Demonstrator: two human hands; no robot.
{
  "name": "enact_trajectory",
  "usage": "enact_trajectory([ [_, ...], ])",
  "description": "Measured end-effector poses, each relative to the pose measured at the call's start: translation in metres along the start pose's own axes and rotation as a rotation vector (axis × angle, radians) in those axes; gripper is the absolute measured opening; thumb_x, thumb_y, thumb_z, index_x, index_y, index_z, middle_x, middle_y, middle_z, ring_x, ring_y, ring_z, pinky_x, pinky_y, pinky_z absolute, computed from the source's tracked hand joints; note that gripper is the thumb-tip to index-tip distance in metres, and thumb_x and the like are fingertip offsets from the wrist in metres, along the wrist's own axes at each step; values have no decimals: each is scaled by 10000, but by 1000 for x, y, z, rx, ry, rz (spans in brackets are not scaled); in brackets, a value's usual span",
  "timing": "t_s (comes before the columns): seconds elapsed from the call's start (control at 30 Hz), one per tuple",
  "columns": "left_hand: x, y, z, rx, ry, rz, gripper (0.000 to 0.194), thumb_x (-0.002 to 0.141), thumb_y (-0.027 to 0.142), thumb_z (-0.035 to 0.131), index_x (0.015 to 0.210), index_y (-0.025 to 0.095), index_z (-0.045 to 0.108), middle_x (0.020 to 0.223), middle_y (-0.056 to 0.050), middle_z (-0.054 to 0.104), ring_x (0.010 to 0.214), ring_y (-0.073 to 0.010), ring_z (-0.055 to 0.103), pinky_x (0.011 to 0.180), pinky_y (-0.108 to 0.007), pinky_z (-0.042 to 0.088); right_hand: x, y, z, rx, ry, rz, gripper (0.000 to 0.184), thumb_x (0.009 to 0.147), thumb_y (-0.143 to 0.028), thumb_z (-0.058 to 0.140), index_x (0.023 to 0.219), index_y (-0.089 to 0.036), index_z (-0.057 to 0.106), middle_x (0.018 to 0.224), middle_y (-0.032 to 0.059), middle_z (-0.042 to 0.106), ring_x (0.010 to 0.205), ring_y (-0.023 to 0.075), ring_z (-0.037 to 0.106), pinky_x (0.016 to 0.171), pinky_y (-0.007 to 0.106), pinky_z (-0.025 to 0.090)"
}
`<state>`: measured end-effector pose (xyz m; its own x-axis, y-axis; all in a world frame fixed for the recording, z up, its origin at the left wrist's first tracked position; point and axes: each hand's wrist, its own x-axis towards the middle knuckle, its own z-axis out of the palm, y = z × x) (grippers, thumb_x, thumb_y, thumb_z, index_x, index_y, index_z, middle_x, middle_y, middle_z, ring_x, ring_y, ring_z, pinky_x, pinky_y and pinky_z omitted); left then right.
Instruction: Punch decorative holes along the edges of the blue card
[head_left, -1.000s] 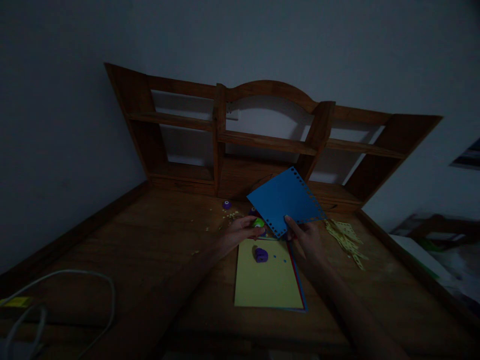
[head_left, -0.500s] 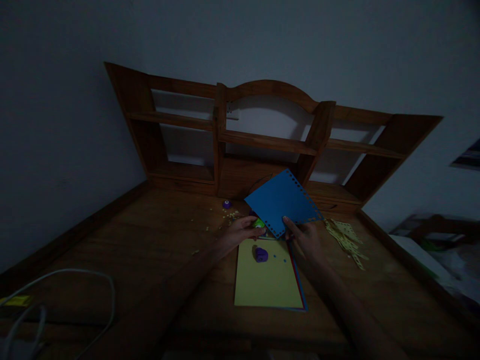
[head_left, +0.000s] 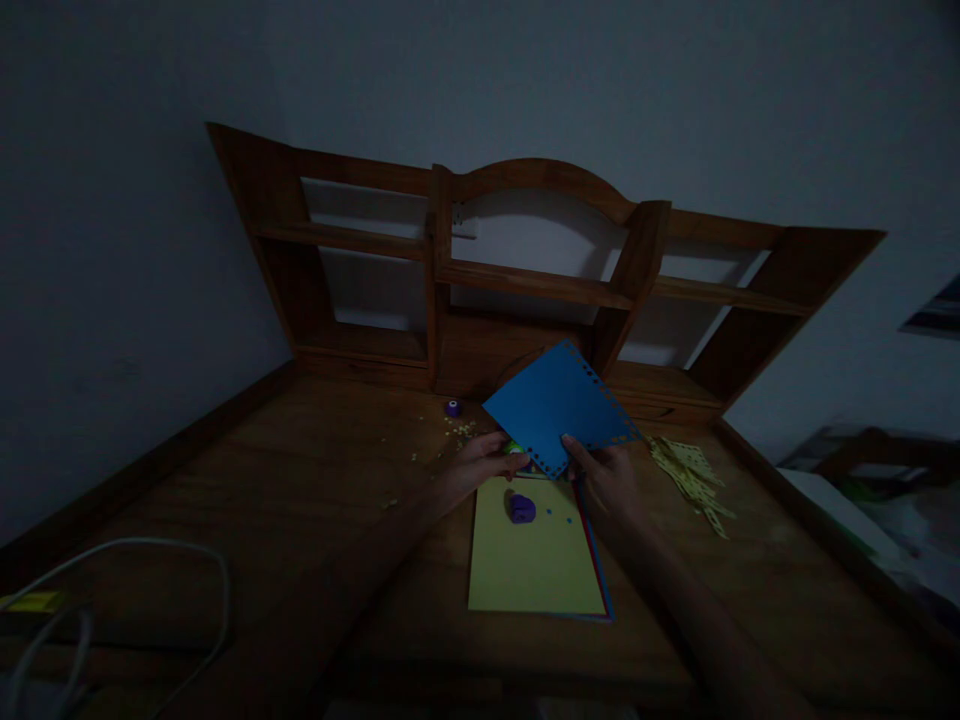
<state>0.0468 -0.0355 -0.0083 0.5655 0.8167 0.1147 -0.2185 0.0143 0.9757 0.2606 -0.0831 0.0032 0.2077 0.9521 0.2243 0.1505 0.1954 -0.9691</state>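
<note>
- Blue sheet [head_left: 555, 405] was tilted up in the right grip [head_left: 609, 478], pinched tight under the thumb, holes along two edges
- Left grip [head_left: 480, 462] was curled snug round some little green thing [head_left: 513, 447], partly hidden
- Yellow paper [head_left: 536, 575] lay just nearer than both grips, purple thing [head_left: 523, 509] on top
- Yellow strips [head_left: 681, 472] sat right of the right grip
</note>
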Motion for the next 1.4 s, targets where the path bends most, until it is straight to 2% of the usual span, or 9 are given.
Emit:
enact_trajectory([
  [0.23, 1, -2, -1, 4, -12, 3, 388, 695, 414, 827, 929, 136, 689, 879, -48, 642, 729, -140, 551, 671, -260, 415, -1, 2, 2, 75, 54, -9, 417, 797, -511, 741, 599, -195, 555, 566, -11, 557, 521, 144, 495, 518, 261, 346],
  [0.53, 1, -3, -2, 19, -9, 6, 403, 690, 438, 827, 915, 134, 685, 874, -51, 643, 728, -142, 555, 655, -249, 415, -1, 5, 2, 26, 37, -12, 444, 800, -557, 720, 579, -207, 559, 559, 14, 585, 528, 173, 531, 541, 285, 379],
  [0.77, 1, -3, -2, 28, -1, 6, 357, 717, 417, 812, 929, 152, 700, 894, -57, 649, 730, -147, 564, 669, -264, 420, 0, 6, 4, 64, 56, -32, 393, 785, -534, 741, 654, -207, 568, 589, -14, 579, 531, 160, 521, 528, 276, 374],
  [1.2, 1, 0, 0, 15, 5, 9, 416, 681, 440, 840, 930, 135, 705, 901, -63, 661, 734, -140, 556, 656, -247, 429, -1, -1, 4, 85, 48, -23, 390, 779, -502, 757, 604, -221, 550, 583, -13, 570, 524, 161, 505, 517, 277, 360],
  [1.4, 1, -1, -1, 14, -15, 6, 415, 688, 440, 831, 943, 137, 707, 903, -60, 650, 757, -149, 562, 672, -256, 430, 0, -2, 3, 23, 59, -24, 413, 777, -539, 740, 595, -216, 557, 569, -2, 573, 524, 166, 514, 521, 280, 374],
])
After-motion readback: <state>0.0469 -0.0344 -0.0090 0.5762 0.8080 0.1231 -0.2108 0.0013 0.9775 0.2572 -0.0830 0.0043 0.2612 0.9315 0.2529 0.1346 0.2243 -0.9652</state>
